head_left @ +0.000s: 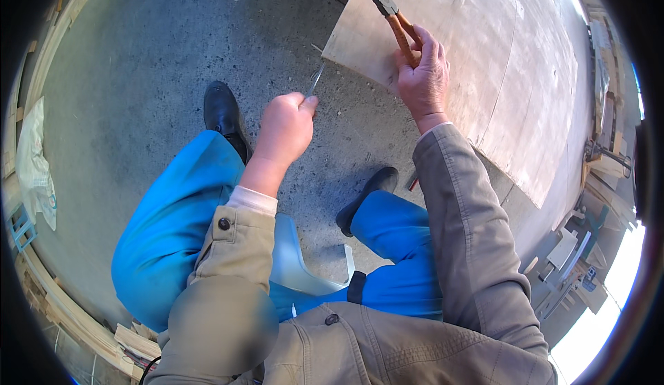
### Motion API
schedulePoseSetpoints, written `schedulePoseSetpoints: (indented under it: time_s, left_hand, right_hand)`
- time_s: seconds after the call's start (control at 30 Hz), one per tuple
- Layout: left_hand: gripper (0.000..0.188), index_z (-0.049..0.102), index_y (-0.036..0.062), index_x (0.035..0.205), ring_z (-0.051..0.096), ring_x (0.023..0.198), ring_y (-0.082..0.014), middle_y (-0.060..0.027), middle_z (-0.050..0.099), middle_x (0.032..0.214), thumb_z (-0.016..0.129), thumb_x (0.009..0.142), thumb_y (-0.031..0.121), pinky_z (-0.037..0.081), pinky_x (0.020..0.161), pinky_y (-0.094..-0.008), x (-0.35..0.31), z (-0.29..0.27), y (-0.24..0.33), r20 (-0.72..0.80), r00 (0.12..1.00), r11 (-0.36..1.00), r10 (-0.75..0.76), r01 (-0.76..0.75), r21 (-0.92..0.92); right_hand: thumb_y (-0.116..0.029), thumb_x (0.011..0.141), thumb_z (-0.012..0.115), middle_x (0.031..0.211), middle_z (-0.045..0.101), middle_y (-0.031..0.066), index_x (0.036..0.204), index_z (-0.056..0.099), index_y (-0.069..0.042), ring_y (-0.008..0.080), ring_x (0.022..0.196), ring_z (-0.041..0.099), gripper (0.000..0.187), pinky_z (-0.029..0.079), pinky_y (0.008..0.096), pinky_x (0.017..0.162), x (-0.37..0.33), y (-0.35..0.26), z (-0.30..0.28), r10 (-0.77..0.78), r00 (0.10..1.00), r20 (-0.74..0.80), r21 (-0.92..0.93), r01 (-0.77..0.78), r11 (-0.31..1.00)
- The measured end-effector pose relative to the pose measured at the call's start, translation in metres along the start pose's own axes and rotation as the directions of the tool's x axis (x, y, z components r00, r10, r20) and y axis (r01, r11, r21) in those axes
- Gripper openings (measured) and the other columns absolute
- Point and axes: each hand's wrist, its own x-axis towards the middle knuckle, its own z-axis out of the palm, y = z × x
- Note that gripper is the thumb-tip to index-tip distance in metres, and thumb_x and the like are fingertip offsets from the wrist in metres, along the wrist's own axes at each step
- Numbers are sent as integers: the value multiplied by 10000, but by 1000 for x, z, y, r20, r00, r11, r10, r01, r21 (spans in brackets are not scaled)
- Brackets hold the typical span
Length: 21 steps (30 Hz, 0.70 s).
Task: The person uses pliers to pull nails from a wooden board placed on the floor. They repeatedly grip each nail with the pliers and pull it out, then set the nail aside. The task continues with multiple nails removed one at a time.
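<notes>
My right hand [425, 74] is closed around the orange handles of a pair of pliers [389, 9]. The pliers point up and to the left, over the near left corner of a pale wooden sheet [512, 74]. In my left hand [286, 127] a thin, shiny metal piece [317, 79] is pinched between thumb and fingers. Its upper end sticks out toward the sheet's corner; whether it is wire or a thin blade is too small to tell. The rest of it is hidden in the fist. The pliers and the metal piece are apart.
Below me is a grey concrete floor [138, 101]. A pale plastic seat [294, 260] shows between my legs. Wooden strips [66, 295] and a white bag [36, 163] line the left side. Tools and offcuts [567, 250] lie at the right.
</notes>
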Motion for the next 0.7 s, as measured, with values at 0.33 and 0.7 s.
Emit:
schedulePoseSetpoints:
  time_s: [0.33,0.7]
  left_hand:
    - [320,639,27,1000,342,475,-76,48,411,592,532,1124,301,338,472,-292,-11,-2,41,423,802,628,-423,596,-501]
    - [320,611,40,1051,341,498,-88,36,418,647,498,1146,325,382,534,-317,-14,-1,63,576,712,263,-402,692,-672]
  right_hand:
    - [-99,868,772,1090,672,69,1379,596,-168,294,1056,653,545,474,454,951,0,-1,-3,17,1000,12,-4,-17,1000]
    - [-91,849,777,1105,682,71,1377,605,-169,288,1061,656,561,471,454,943,1,0,-3,6,1000,-10,25,-6,1000]
